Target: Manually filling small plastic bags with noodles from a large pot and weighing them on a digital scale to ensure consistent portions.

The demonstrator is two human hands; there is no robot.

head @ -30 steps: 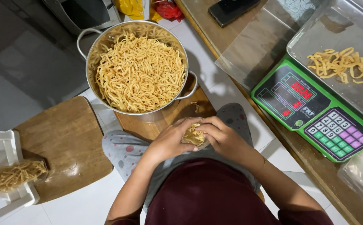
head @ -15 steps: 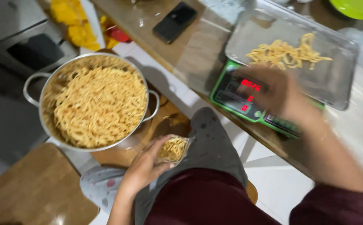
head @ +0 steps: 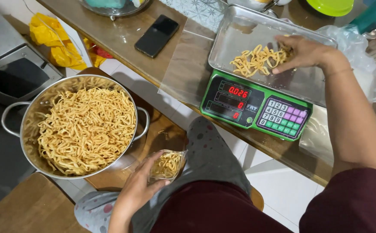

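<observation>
A small clear bag (head: 167,165) of yellow strips sits over the lap. On the counter (head: 123,39), the green scale (head: 257,110) shows red-lit screens; a dark phone (head: 156,36), seemingly off, lies nearby.

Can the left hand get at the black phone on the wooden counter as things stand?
Probably not freely. The left hand holds a small clear bag of fried yellow noodle sticks low at the lap, while the flat black phone lies across the wooden counter, beyond the big steel pot.
</observation>
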